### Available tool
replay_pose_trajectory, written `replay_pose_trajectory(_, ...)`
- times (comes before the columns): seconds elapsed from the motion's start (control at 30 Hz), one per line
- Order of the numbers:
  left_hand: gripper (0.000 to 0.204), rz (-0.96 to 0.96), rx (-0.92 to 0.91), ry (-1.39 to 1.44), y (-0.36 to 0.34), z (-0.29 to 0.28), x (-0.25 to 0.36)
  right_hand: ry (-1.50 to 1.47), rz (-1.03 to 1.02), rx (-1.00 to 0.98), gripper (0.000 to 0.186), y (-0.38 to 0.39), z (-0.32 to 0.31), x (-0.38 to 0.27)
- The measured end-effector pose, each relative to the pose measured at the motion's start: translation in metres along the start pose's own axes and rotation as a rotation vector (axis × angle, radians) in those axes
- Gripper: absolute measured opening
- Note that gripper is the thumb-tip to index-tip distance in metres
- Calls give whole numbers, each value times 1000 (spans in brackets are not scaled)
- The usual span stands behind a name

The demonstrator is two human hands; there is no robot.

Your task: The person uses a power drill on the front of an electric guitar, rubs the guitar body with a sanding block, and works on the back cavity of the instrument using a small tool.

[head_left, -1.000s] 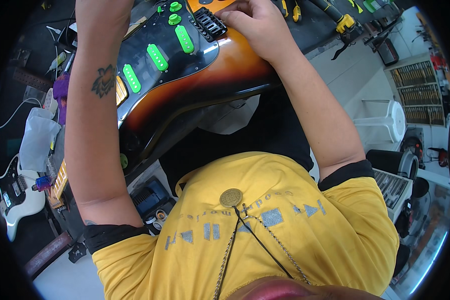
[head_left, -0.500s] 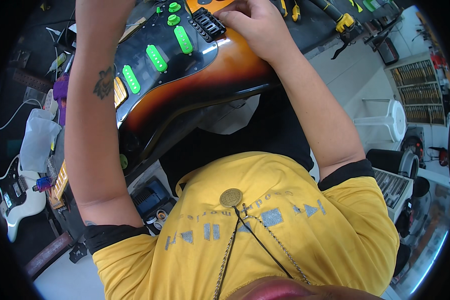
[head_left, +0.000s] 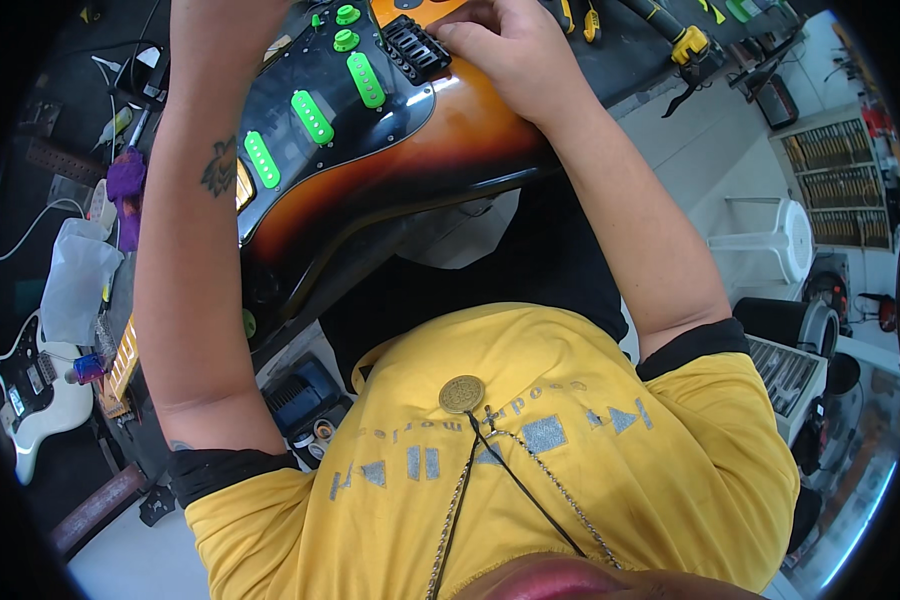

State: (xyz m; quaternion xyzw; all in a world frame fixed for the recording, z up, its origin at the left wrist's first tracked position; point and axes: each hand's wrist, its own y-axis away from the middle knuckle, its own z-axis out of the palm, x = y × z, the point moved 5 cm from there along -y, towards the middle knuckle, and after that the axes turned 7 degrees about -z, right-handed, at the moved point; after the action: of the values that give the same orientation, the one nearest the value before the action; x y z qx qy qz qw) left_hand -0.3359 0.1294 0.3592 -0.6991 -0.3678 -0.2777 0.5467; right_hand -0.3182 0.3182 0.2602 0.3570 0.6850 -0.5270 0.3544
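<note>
A sunburst electric guitar (head_left: 390,165) lies in front of me, its black pickguard (head_left: 320,75) carrying green pickups (head_left: 314,117) and green knobs (head_left: 347,40). My right hand (head_left: 500,40) is closed beside the black bridge (head_left: 415,50). Its thumb tip and bent index finger come together near the bridge's right edge; whatever they grip is too small or hidden. My left forearm (head_left: 195,250) reaches up past the guitar's left side, over the neck (head_left: 243,185). Only the heel of my left hand (head_left: 235,15) shows at the top edge, with its fingers out of the picture.
A white electric guitar (head_left: 55,415) lies at far left, near a translucent plastic bag (head_left: 73,270) and a purple cloth (head_left: 126,185). Yellow-and-black tools (head_left: 690,45) rest on the dark bench at the upper right. A white stool (head_left: 792,240) stands farther right.
My left forearm has shifted right, toward the guitar, uncovering more of the purple cloth. My right hand has barely moved beside the bridge.
</note>
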Motion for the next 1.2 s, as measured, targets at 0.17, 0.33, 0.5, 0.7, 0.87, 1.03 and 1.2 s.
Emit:
replay_pose_trajectory(0.17,37,7,10,44,-1,-1,-2,-4,-5,0,37,0,0,0)
replay_pose_trajectory(0.33,36,14,8,46,-1,-2,-2,7,-7,-1,36,0,0,-1)
replay_pose_trajectory(0.5,31,116,-18,-24,1,0,4,-40,17,-3,34,0,2,1)
replay_pose_trajectory(0.7,18,95,55,-239,-3,-6,9,-27,4,0,33,0,1,2)
replay_pose_trajectory(0.87,14,66,-17,-43,-4,-9,8,-14,17,-1,33,0,3,2)
replay_pose_trajectory(1.03,17,80,15,-67,0,-8,10,-45,1,-7,33,0,2,5)
replay_pose_trajectory(1.2,21,51,-28,71,-3,-10,4,-39,-7,-1,33,0,2,5)
